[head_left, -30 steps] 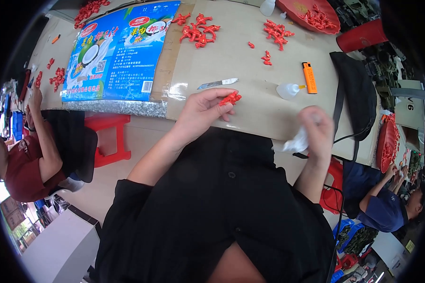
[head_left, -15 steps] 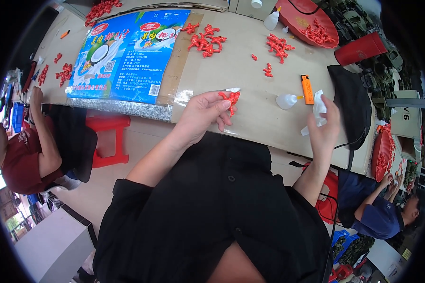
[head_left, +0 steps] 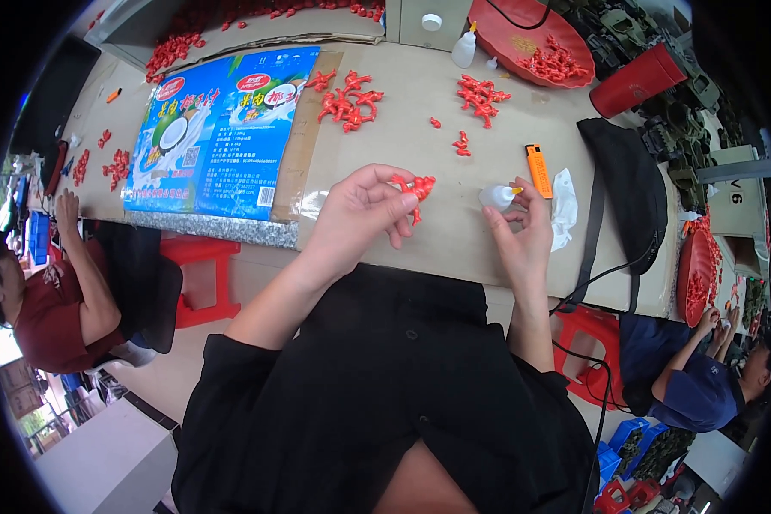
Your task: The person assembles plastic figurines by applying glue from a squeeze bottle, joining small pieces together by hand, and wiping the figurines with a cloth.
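Observation:
My left hand [head_left: 370,210] pinches a small red figure [head_left: 416,190] between thumb and fingers, above the near part of the table. My right hand [head_left: 522,227] is at a small white squeeze bottle [head_left: 495,198] with a yellow tip. Its thumb is at the bottle's near side and its fingers curl by the tip; the bottle still lies on the table. Just right of this hand lie a crumpled white tissue [head_left: 564,210] and an orange lighter-shaped object [head_left: 539,171]. Farther off are a single red figure [head_left: 462,144] and a tiny red piece [head_left: 435,122].
Red figures lie in two clusters [head_left: 349,101] [head_left: 483,98]. A printed blue cardboard sheet [head_left: 223,137] covers the left. At the back are another squeeze bottle [head_left: 464,48], a red tray [head_left: 505,43] and a red cylinder [head_left: 638,81]. A black bag [head_left: 630,188] lies right; people sit at both sides.
My right hand has let go of the white tissue, which now lies on the table, and has moved left to the squeeze bottle. My left hand keeps the red figure. The view has shifted slightly.

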`<state>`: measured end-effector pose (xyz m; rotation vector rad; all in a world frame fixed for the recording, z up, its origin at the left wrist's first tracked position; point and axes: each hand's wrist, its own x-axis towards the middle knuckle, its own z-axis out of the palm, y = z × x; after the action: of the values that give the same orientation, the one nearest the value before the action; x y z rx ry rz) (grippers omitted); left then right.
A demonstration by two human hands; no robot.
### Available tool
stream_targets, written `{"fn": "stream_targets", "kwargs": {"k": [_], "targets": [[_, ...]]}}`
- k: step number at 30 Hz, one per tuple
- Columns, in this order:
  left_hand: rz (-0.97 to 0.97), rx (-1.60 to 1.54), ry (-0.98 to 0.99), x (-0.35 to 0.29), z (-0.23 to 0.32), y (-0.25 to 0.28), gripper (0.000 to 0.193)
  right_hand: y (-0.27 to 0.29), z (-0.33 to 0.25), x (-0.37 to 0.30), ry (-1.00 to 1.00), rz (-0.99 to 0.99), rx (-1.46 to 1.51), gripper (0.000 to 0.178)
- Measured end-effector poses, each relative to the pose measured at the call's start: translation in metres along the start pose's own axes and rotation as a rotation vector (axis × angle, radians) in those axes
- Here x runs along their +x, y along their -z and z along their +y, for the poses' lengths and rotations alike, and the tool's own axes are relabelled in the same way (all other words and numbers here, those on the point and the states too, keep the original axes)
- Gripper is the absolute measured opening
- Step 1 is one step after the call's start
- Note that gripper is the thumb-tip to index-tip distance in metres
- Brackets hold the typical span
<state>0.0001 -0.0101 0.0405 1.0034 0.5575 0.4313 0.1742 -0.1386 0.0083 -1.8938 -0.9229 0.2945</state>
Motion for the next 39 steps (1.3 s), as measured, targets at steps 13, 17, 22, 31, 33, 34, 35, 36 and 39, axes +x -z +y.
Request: {"fn": "stream_targets", "kwargs": {"k": [13,17,22,31,33,34,35,36,39], "targets": [[0.063,0.573,-0.356,-0.012,0.013,-0.020,0.022,-0.001,0.007,-0.002,-0.022,-0.038,0.070,0.049],[0.055,0.586,-0.399,-0.012,0.011,-0.017,0.023,-0.002,0.004,-0.002,-0.032,-0.039,0.048,0.049],[0.084,0.671,-0.495,-0.012,0.015,-0.019,0.020,-0.003,0.007,0.000,-0.005,-0.036,0.054,0.049],[0.058,0.659,-0.509,-0.005,0.064,-0.007,0.018,-0.002,0.013,-0.004,0.013,-0.020,0.118,0.052],[0.076,0.712,-0.512,-0.007,0.075,-0.005,0.018,-0.003,0.018,-0.004,0.024,-0.022,0.144,0.053],[0.083,0.762,-0.500,-0.008,0.080,-0.004,0.018,-0.004,0.019,-0.003,0.002,-0.031,0.158,0.053],[0.069,0.819,-0.575,-0.009,0.084,-0.002,0.018,-0.004,0.020,-0.003,-0.020,-0.040,0.171,0.053],[0.086,0.815,-0.586,-0.010,0.089,-0.002,0.018,-0.004,0.021,-0.003,-0.003,-0.051,0.168,0.053],[0.036,0.955,-0.628,-0.014,0.105,-0.001,0.019,-0.004,0.023,-0.003,-0.010,-0.054,0.174,0.053]]}}
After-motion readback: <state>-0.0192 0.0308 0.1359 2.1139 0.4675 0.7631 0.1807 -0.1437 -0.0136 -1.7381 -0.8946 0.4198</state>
